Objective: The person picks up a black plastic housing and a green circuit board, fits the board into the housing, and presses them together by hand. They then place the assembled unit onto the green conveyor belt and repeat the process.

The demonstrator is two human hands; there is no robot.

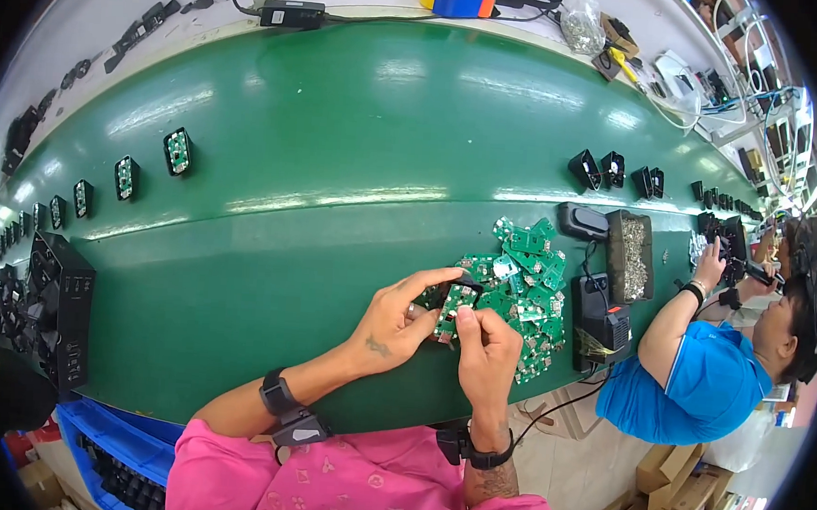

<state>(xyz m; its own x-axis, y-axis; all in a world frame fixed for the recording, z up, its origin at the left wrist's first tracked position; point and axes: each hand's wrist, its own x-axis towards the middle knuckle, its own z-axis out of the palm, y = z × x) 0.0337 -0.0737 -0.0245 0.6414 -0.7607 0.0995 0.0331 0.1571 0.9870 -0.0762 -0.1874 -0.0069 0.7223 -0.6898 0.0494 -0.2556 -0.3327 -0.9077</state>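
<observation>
- Between both hands, just left of a heap of loose boards [538, 305], a small green circuit board [460, 300] is being held above the counter [323, 119], its component side facing up, seemingly so that the person is seeing its parts; something black is showing at its upper edge, but I cannot tell what it is
- From the left, the left hand [397, 312] is gripping the circuit board, forefinger reaching along the top and thumb bearing on the lower side, probably for steadiness
- From the right, the right hand [487, 353] is gripping it too, thumb lying on the board's face and fingers curling in, presumably for fine control
- Beside the right hand, the heap is lying on the counter, likely placed there for easy reach
- Past the heap, a dark tray [613, 258] is holding many small silvery pieces, its walls probably stopping them scattering
- Toward the far left, black housings with boards inside [178, 151] are standing in a spaced row, perhaps to avoid knocking together
- At the right, a co-worker [700, 385] in blue is handling black parts
</observation>
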